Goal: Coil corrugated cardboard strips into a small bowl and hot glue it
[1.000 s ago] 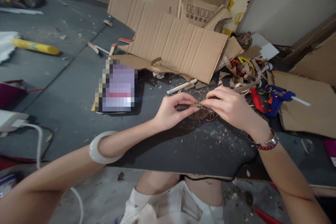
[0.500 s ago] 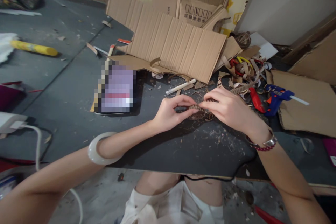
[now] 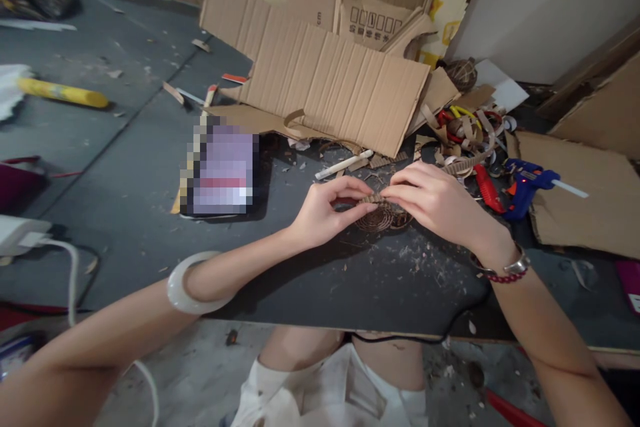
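Note:
My left hand pinches one end of a short ridged cardboard strip between thumb and fingers. My right hand is closed on the strip's other side, its fingertips close to the left ones. Directly below lies a coiled brown spiral piece, flat on the dark table, with another curled brown piece beside it, partly under my right hand. Whether the strip is joined to the spiral cannot be made out.
A blue glue gun and a red-handled tool lie to the right. Cardboard scraps pile behind them. A large corrugated sheet leans at the back. Left of my hands sits a phone; farther left, a yellow stick.
My fingertips have shifted slightly on the strip, and more of the spiral below shows. Both hands stay in nearly the same place.

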Action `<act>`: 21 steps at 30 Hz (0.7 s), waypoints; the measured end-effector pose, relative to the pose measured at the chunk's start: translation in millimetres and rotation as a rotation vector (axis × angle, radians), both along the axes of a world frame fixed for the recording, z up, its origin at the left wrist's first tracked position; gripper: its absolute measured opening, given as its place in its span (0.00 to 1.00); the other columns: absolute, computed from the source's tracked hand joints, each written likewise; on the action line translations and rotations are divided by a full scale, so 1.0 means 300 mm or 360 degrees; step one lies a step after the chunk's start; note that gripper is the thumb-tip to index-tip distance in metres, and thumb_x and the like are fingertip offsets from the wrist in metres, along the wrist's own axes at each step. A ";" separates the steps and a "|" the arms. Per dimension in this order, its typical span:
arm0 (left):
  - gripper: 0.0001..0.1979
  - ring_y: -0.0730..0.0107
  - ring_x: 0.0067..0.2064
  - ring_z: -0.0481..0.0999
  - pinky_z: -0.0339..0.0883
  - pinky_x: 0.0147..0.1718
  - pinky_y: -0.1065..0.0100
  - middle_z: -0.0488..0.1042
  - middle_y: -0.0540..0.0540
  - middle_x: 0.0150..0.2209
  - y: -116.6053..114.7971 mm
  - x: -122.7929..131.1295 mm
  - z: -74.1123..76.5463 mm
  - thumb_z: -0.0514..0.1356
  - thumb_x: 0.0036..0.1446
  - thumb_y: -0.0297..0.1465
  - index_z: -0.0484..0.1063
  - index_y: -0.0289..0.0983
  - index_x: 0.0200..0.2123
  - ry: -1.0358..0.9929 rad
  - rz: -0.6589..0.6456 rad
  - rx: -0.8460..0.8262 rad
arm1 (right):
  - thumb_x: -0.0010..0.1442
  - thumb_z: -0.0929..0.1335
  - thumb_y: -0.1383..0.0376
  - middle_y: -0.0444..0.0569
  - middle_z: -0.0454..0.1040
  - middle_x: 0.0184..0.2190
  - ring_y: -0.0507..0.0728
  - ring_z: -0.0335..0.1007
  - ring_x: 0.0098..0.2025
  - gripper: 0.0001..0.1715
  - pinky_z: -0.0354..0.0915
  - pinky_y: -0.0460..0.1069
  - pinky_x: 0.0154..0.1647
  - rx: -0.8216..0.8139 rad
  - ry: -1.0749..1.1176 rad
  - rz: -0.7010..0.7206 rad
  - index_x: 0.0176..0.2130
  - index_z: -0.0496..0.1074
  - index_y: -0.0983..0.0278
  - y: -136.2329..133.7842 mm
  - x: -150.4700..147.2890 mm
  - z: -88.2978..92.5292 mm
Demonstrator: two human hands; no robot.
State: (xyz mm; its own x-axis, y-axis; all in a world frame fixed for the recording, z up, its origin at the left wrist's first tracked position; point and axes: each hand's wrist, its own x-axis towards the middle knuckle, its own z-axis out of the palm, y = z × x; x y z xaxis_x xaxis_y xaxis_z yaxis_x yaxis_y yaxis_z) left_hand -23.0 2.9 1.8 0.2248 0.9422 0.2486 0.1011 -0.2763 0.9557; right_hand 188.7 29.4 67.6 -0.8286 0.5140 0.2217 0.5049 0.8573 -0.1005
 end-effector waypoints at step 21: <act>0.16 0.61 0.36 0.82 0.78 0.38 0.64 0.81 0.43 0.35 0.001 0.000 -0.013 0.66 0.52 0.34 0.65 0.36 0.41 -0.0100 -0.0293 -0.0351 | 0.65 0.61 0.68 0.52 0.73 0.39 0.58 0.65 0.45 0.13 0.60 0.54 0.48 0.0049 0.0026 -0.0005 0.44 0.74 0.65 -0.008 -0.013 -0.002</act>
State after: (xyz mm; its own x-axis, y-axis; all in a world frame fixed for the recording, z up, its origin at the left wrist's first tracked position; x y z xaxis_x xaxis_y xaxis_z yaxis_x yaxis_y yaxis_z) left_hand -23.0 3.1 -2.2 0.3879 0.9197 0.0609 0.0071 -0.0691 0.9976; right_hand 184.7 26.9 67.0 -0.8232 0.5093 0.2509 0.5061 0.8585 -0.0825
